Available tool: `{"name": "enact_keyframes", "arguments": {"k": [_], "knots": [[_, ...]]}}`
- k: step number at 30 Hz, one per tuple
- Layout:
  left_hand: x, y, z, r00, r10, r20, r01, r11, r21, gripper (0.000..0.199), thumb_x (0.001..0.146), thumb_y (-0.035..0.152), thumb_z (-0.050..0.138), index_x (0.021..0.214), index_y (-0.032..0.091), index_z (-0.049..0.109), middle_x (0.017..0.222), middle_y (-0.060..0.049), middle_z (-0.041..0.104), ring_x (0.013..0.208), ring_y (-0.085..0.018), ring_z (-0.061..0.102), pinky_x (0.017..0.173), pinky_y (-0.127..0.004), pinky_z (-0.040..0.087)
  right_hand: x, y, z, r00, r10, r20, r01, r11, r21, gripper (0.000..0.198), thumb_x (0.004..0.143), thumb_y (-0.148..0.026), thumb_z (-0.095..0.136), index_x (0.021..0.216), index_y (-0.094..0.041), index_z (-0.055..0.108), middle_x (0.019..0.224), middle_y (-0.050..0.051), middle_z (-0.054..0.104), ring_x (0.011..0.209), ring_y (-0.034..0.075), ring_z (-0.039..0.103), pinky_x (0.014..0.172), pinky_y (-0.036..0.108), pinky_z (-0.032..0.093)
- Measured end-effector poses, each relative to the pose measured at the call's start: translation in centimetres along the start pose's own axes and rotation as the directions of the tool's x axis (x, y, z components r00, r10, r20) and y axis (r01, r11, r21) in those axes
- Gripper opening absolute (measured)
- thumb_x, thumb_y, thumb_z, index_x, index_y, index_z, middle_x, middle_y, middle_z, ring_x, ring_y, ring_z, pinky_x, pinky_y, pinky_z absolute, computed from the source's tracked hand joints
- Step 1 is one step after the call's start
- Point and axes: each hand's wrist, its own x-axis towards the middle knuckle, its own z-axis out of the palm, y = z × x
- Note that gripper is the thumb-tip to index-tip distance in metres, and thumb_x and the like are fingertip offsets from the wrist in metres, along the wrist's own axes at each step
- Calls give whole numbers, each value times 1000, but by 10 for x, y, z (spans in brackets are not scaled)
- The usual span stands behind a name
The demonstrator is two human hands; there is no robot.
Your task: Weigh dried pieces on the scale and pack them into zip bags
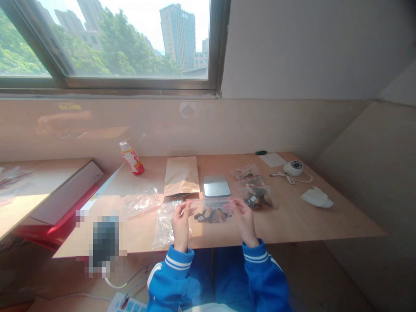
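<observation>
A clear zip bag (211, 215) with brown and dark dried pieces and a small white label inside is stretched between my two hands. My left hand (182, 219) pinches the top left corner of its zip edge. At the top right corner, my right hand (243, 216) grips the same edge between thumb and fingers. Just beyond the bag lies a flat silver scale (216, 186). Several similar filled zip bags (258, 198) lie to the right of it. Empty clear bags (165, 227) rest beside my left hand, partly behind it.
A brown paper pouch (182, 175) lies left of the scale, with a red and white bottle (131, 158) farther left. At right are a small white fan (293, 168) with a cable, a crumpled white tissue (317, 197), white paper (272, 160) and a green-handled tool (261, 152).
</observation>
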Motion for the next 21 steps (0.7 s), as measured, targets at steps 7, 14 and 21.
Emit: {"name": "enact_keyframes", "arguments": {"k": [7,14,21], "knots": [[3,4,-11,995,80,54,-87,987,136,32,73,45,67,87,16,68,87,-7,71,89,-22,65,81,-33,49,2,2,-4,999,-25,-22,25,999,-28,30,76,-45,66,88,-18,68,86,8,74,85,23,68,80,36,53],[-1,8,-11,990,132,51,-139,976,166,27,73,42,68,84,17,70,86,-6,71,87,-21,64,85,-33,47,2,-3,-6,998,-28,-54,25,998,-58,30,73,-45,68,84,-17,70,87,8,74,87,24,67,84,40,51],[-11,14,0,989,146,25,-148,975,166,31,73,45,67,85,17,70,87,-6,71,88,-22,63,84,-33,47,1,-8,-9,992,-38,-117,33,998,-48,35,71,-48,70,85,-16,70,87,9,74,88,25,67,84,41,50]]}}
